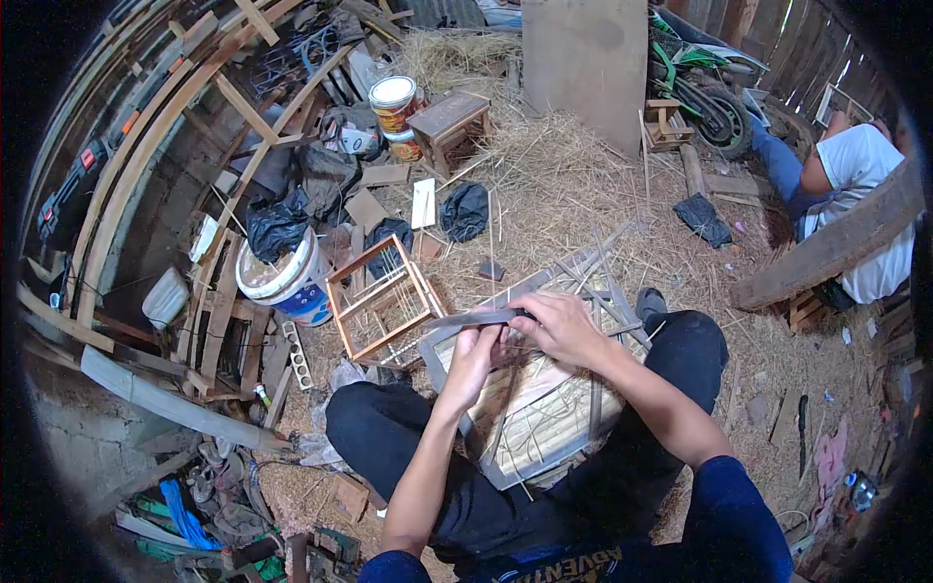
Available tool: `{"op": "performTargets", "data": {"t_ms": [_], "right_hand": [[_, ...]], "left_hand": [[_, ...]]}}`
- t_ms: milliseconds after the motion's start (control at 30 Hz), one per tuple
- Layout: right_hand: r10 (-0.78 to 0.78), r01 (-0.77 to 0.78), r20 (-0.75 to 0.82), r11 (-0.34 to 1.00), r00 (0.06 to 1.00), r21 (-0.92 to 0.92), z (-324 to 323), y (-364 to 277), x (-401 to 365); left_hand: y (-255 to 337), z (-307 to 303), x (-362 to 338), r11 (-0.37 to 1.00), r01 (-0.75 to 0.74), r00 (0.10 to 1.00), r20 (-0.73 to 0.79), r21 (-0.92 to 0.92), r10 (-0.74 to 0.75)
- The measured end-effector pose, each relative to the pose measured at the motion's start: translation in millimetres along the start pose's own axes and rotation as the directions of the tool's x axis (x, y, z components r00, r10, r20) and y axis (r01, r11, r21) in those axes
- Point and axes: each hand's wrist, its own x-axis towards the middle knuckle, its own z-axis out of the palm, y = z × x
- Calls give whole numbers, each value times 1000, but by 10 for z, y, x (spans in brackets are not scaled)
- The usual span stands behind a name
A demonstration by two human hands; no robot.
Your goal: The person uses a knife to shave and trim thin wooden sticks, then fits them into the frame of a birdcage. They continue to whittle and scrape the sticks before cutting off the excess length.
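A long, flat, dark-grey knife (471, 318) points left, with my right hand (559, 328) closed on its right end. Just beneath the blade, my left hand (469, 361) has its fingers curled close to my right fingertips. Whatever lies between the left fingers is hidden. Across my crossed legs rests a many-sided panel (544, 442) with a grey frame and a pale, woven-looking surface. Thin strips (596, 403) lie over it, and several stick out past its upper right edge.
Left of the panel stands a small wooden frame (384, 301), beside a white bucket (292, 282). Straw (554, 175) covers the floor ahead. A wooden stool (450, 121) and a motorbike (705, 92) stand farther back. Another person (860, 175) sits at the right behind a plank (831, 243).
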Motion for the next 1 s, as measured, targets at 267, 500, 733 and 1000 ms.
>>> {"op": "performTargets", "data": {"t_ms": [267, 500, 733, 1000], "right_hand": [[-114, 115, 57, 993, 992, -21, 47, -47, -3], [-76, 83, 105, 995, 992, -61, 35, -7, -37], [-72, 86, 99, 987, 992, -137, -53, -22, -55], [-33, 33, 5, 969, 999, -246, -86, 138, -28]], "left_hand": [[-33, -60, -114, 963, 0, 1000, -15, 271, 5], [19, 58, -169, 769, -214, 968, 28, 602, 248], [33, 113, -210, 811, -115, 989, -13, 574, 149], [-66, -23, -85, 934, -20, 996, -73, 358, 50]]}}
